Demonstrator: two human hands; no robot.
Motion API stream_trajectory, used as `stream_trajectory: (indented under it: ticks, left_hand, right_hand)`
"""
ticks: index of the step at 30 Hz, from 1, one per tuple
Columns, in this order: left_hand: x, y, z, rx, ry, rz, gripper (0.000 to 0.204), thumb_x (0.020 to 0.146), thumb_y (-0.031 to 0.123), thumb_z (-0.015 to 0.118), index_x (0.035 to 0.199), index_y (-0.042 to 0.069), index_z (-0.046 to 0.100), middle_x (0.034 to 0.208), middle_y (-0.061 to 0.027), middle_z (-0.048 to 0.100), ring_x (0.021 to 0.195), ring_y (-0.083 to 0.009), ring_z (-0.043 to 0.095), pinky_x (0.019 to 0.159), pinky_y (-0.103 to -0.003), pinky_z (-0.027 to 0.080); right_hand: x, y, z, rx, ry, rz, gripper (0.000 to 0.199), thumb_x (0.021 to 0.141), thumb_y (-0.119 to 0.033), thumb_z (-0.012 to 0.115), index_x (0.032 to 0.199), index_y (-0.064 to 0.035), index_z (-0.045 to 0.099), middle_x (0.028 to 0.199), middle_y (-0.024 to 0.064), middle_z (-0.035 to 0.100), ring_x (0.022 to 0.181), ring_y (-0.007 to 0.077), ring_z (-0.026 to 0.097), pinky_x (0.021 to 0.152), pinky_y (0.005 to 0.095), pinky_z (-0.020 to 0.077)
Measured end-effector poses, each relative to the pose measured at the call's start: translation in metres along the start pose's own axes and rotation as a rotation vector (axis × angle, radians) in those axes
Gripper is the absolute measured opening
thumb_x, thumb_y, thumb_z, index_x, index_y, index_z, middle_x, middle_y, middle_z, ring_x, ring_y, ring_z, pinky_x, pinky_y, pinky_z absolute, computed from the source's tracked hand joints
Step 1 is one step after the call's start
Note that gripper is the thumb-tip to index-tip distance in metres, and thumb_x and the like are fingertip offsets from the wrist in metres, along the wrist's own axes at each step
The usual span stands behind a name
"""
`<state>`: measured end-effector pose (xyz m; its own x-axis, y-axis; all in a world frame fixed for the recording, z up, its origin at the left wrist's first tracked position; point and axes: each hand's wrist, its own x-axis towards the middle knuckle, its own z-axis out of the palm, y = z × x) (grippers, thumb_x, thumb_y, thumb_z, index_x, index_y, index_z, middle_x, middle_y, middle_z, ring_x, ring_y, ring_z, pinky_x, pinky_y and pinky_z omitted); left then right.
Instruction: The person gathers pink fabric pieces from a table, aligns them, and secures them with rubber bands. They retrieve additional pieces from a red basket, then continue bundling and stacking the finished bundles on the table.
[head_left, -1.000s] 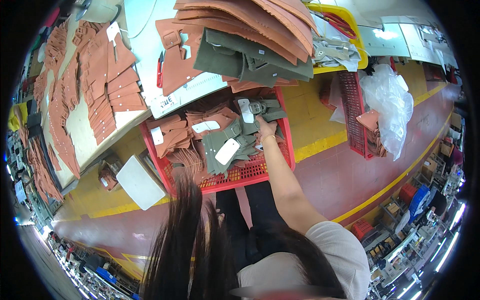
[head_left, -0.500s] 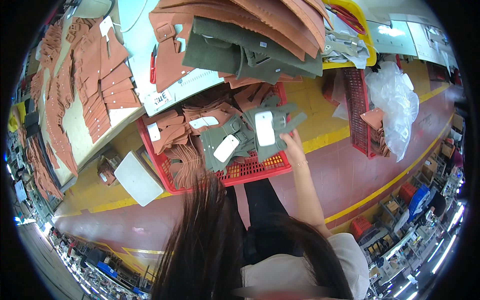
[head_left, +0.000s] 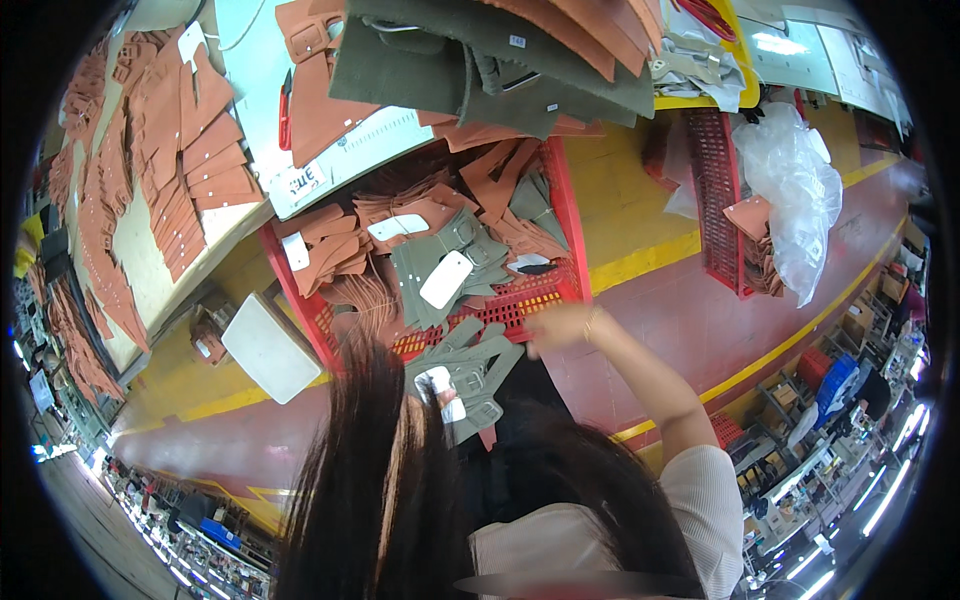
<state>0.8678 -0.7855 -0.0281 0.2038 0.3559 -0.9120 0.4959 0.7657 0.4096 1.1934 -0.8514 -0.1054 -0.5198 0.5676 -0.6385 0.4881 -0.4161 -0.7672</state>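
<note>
A bundle of grey-green sandal uppers point(head_left: 468, 372) with buckles and a white card hangs in front of my body, just past the near rim of the red basket point(head_left: 582, 270). My right hand point(head_left: 560, 327) is at its strap ends, fingers bent and seemingly closed on them. Hair covers most of my left arm; only a strip of forearm point(head_left: 398, 455) shows, and its hand is hidden beside the bundle. Inside the basket lie another green bundle point(head_left: 447, 278) with a white card and several bundles of brown uppers point(head_left: 335, 245).
On the worktable ahead are stacked green sheets point(head_left: 500, 90), brown sheets and red-handled snips point(head_left: 286, 112). Brown pieces cover the left table point(head_left: 160, 300). A white stool point(head_left: 270, 348) stands left of the basket. A second red crate point(head_left: 715, 190) with a plastic bag point(head_left: 790, 195) stands to the right.
The green bundle has come out of the basket's right side toward my body, with my right hand moving nearer too. Brown uppers and a green piece now show where it was.
</note>
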Motion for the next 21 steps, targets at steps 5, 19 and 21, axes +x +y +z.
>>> stream_trajectory:
  ticks: [5, 19, 21]
  left_hand:
    - [-0.019, -0.023, -0.001, 0.0, 0.063, -0.056, 0.033, 0.085, 0.01, 0.068, 0.114, -0.001, 0.058, 0.104, -0.0054, 0.064, 0.093, -0.0157, 0.061, 0.082, -0.031, 0.048]
    - [-0.024, -0.033, 0.003, -0.012, 0.089, -0.092, 0.034, 0.086, 0.011, 0.068, 0.115, -0.002, 0.058, 0.105, -0.0061, 0.064, 0.094, -0.016, 0.061, 0.082, -0.031, 0.048]
    - [-0.023, -0.027, 0.004, -0.009, 0.089, -0.088, 0.034, 0.086, 0.011, 0.067, 0.115, -0.002, 0.058, 0.105, -0.0062, 0.064, 0.094, -0.0161, 0.061, 0.082, -0.031, 0.048]
  right_hand:
    - [0.119, 0.022, -0.073, -0.102, 0.984, 0.355, 0.031, 0.083, -0.025, 0.06, 0.107, -0.0054, 0.057, 0.113, 0.0179, 0.053, 0.103, 0.0392, 0.056, 0.085, 0.0475, 0.048]
    - [0.152, 0.037, -0.119, -0.07, 1.4, 0.473, 0.041, 0.081, -0.034, 0.06, 0.104, -0.0006, 0.061, 0.099, 0.016, 0.059, 0.1, 0.0345, 0.055, 0.085, 0.0454, 0.0465]
    - [0.119, 0.037, -0.117, 0.485, 1.411, 0.26, 0.036, 0.087, -0.025, 0.049, 0.1, 0.0064, 0.06, 0.086, 0.0224, 0.062, 0.096, 0.0356, 0.059, 0.084, 0.0416, 0.0477]
